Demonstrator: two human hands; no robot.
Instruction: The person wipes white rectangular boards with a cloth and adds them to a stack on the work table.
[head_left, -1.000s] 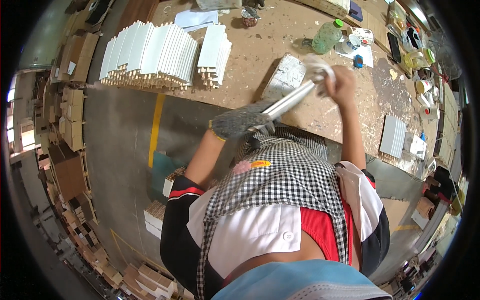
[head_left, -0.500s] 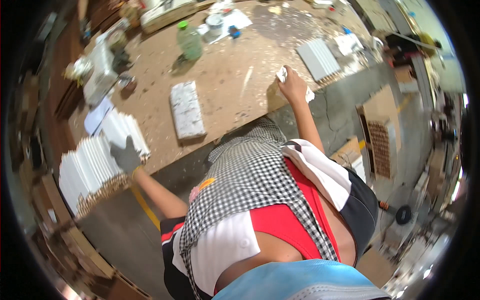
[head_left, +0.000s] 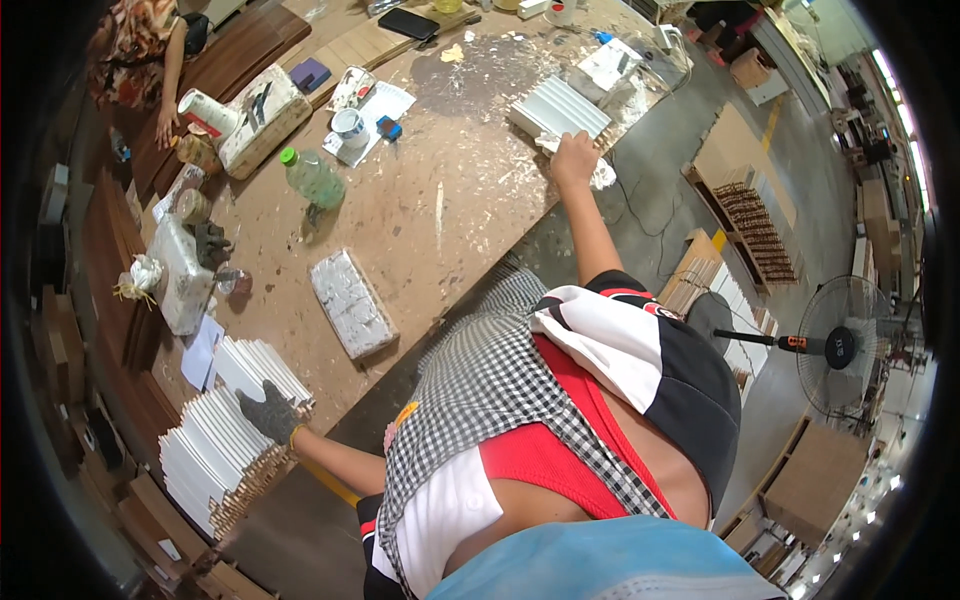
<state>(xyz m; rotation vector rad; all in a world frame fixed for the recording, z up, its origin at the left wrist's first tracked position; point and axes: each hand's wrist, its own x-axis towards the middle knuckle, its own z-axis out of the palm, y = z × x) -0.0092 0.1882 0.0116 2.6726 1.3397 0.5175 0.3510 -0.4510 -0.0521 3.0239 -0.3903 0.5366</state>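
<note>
Checked black-and-white fabric [head_left: 500,400] fills the near foreground, hanging over a red and white top on the person's torso. Beyond it, the left hand [head_left: 268,412], in a dark grey work glove, lies flat with fingers spread on a large stack of white slats [head_left: 215,455] at the near left corner of the chipboard workbench [head_left: 460,190]; it presses down rather than closing around anything. Just past that stack, a wrapped whitish block [head_left: 351,303] lies on the bench top. Further out, the bare right hand [head_left: 574,157] reaches across to the bench's right edge, fingers curled at the near end of a smaller bundle of white slats [head_left: 559,107]; whether it actually pinches a slat cannot be told. Farther left stand a green-capped plastic bottle [head_left: 312,178] and a white cup [head_left: 350,127]. At the far left edge another person's hand [head_left: 164,130] rests on dark boards.
</note>
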